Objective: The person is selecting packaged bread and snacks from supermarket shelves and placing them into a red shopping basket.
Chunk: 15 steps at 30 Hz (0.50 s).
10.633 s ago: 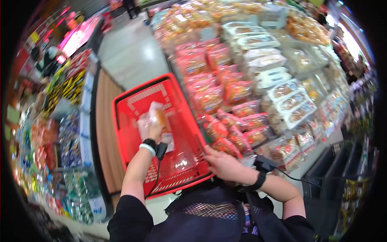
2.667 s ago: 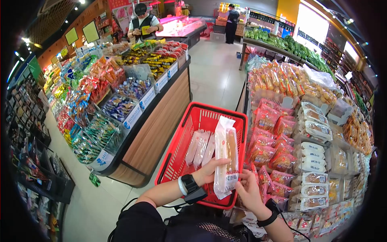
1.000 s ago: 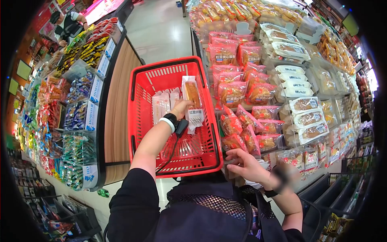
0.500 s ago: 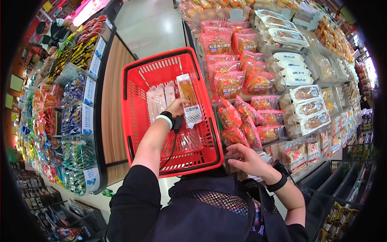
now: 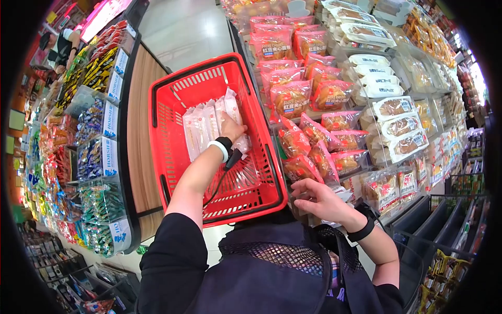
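Observation:
My left hand [image 5: 231, 129] is inside the red shopping basket [image 5: 171, 133], closed around a long, pale wrapped bread pack [image 5: 230, 104]. That pack now stands on its narrow side, against a row of similar packs [image 5: 197, 128] in the basket. Part of the pack is covered by my hand, and a black cord hangs from near my wrist. My right hand [image 5: 325, 203] holds nothing, its fingers loosely apart beside the basket's near right corner. Close to it lie pink-bagged red bean breads [image 5: 324, 159] on the shelf.
White-wrapped breads [image 5: 401, 130] fill clear bins farther right. On the left, a wood-sided display [image 5: 145, 125] carries bins of wrapped candies [image 5: 99, 202]. Another person [image 5: 64, 48] stands beyond it. Dark racks [image 5: 426, 230] are at the lower right; the pale floor [image 5: 191, 29] stretches ahead.
My left hand has moved the bread pack left and turned it from face-up onto its side, beside the other packs. The right hand stays nearly in place. The view has shifted slightly.

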Each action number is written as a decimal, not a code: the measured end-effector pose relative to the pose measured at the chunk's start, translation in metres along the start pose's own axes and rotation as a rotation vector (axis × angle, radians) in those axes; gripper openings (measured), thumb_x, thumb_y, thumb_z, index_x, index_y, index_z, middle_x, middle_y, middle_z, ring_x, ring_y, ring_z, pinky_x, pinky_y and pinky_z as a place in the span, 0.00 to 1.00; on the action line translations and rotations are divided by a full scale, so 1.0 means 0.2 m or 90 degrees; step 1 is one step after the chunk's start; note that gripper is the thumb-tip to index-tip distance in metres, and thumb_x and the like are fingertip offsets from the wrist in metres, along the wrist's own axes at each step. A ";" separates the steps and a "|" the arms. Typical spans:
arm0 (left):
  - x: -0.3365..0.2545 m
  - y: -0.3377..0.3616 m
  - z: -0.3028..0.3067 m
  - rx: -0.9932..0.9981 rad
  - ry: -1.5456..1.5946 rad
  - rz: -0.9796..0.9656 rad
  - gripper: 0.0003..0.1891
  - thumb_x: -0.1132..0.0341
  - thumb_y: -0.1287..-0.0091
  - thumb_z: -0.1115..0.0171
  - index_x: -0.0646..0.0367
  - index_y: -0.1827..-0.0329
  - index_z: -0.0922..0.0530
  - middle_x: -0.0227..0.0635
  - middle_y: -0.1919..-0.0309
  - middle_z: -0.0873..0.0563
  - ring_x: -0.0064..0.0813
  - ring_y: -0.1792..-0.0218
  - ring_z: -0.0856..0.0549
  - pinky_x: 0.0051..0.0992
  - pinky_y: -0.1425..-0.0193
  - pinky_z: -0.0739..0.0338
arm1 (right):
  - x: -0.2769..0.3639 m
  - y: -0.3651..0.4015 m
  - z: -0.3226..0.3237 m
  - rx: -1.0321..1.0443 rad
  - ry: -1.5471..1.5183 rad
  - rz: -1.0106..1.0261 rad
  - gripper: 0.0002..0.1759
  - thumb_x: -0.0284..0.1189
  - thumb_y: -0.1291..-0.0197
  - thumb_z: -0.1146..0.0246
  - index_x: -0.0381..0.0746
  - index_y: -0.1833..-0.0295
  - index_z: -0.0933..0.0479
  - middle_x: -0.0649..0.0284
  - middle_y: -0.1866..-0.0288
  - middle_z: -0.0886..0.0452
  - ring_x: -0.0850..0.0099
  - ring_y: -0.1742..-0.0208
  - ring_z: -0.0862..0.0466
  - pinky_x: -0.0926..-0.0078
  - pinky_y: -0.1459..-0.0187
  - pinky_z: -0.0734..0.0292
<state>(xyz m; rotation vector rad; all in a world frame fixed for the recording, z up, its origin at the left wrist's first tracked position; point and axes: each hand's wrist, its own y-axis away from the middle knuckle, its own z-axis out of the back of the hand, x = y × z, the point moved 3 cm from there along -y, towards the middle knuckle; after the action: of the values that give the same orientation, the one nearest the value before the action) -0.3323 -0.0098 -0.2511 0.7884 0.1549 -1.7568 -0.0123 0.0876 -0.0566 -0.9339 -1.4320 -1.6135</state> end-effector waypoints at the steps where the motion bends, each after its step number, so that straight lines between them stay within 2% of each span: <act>1: -0.02 0.00 -0.01 0.050 -0.006 0.023 0.61 0.60 0.54 0.26 0.70 0.29 0.67 0.64 0.54 0.21 0.55 0.50 0.19 0.37 0.45 0.24 | 0.00 0.00 0.00 0.004 0.005 0.019 0.22 0.26 0.42 0.37 0.34 0.43 0.31 0.60 0.55 0.21 0.76 0.60 0.21 0.76 0.57 0.23; 4: -0.06 0.00 -0.02 0.062 -0.034 -0.004 0.60 0.63 0.52 0.28 0.68 0.29 0.68 0.62 0.58 0.19 0.54 0.54 0.17 0.38 0.49 0.24 | 0.05 0.03 0.02 0.000 -0.015 0.010 0.21 0.26 0.42 0.37 0.34 0.43 0.31 0.60 0.56 0.21 0.76 0.59 0.21 0.77 0.57 0.24; 6: -0.02 -0.02 0.00 0.069 -0.003 0.005 0.60 0.65 0.53 0.27 0.65 0.28 0.68 0.60 0.56 0.19 0.51 0.53 0.18 0.37 0.48 0.23 | 0.06 0.05 0.03 0.000 -0.016 0.000 0.21 0.25 0.41 0.37 0.34 0.43 0.31 0.60 0.55 0.21 0.76 0.59 0.21 0.77 0.57 0.23; 8: 0.05 -0.09 0.03 0.052 0.190 -0.032 0.61 0.65 0.57 0.26 0.66 0.27 0.65 0.59 0.47 0.24 0.47 0.50 0.19 0.33 0.46 0.24 | 0.04 0.06 0.05 -0.023 -0.042 -0.010 0.21 0.25 0.41 0.37 0.33 0.43 0.31 0.61 0.55 0.21 0.76 0.59 0.21 0.77 0.57 0.23; 9: 0.05 -0.11 0.05 0.067 0.280 0.018 0.59 0.72 0.56 0.28 0.61 0.26 0.64 0.55 0.42 0.29 0.43 0.49 0.20 0.34 0.49 0.22 | 0.04 0.07 0.05 -0.022 -0.064 -0.023 0.20 0.24 0.41 0.38 0.33 0.43 0.31 0.61 0.55 0.21 0.76 0.58 0.21 0.78 0.57 0.23; 10: 0.05 -0.10 0.08 0.066 0.277 0.020 0.59 0.72 0.56 0.28 0.61 0.26 0.64 0.55 0.42 0.29 0.43 0.49 0.20 0.34 0.49 0.22 | 0.05 0.07 0.05 -0.020 -0.067 -0.023 0.20 0.24 0.41 0.38 0.33 0.43 0.31 0.61 0.55 0.21 0.76 0.58 0.21 0.78 0.57 0.23; 12: 0.04 -0.07 0.13 0.224 0.483 0.149 0.57 0.77 0.53 0.31 0.55 0.25 0.63 0.53 0.41 0.29 0.44 0.49 0.20 0.40 0.51 0.20 | 0.05 0.07 0.05 -0.020 -0.071 -0.053 0.20 0.25 0.41 0.38 0.33 0.43 0.31 0.61 0.56 0.20 0.76 0.58 0.21 0.77 0.57 0.23; 13: 0.03 -0.05 0.15 0.225 0.480 0.151 0.57 0.77 0.53 0.31 0.55 0.25 0.63 0.53 0.41 0.29 0.44 0.49 0.20 0.40 0.51 0.20 | 0.04 0.07 0.05 -0.019 -0.074 -0.054 0.20 0.25 0.41 0.38 0.33 0.43 0.31 0.61 0.56 0.20 0.76 0.58 0.21 0.77 0.57 0.23; 15: 0.00 -0.03 0.17 0.233 0.537 0.144 0.50 0.80 0.52 0.34 0.55 0.28 0.56 0.50 0.44 0.27 0.44 0.50 0.20 0.45 0.55 0.19 | 0.02 0.05 0.05 -0.013 -0.041 -0.010 0.19 0.25 0.41 0.38 0.33 0.44 0.30 0.61 0.56 0.20 0.76 0.58 0.21 0.77 0.57 0.24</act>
<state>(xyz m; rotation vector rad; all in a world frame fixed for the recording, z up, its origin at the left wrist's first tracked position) -0.3524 -0.0243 -0.2258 1.7157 0.2929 -1.1573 -0.0039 0.0958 -0.0485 -0.9961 -1.4717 -1.6253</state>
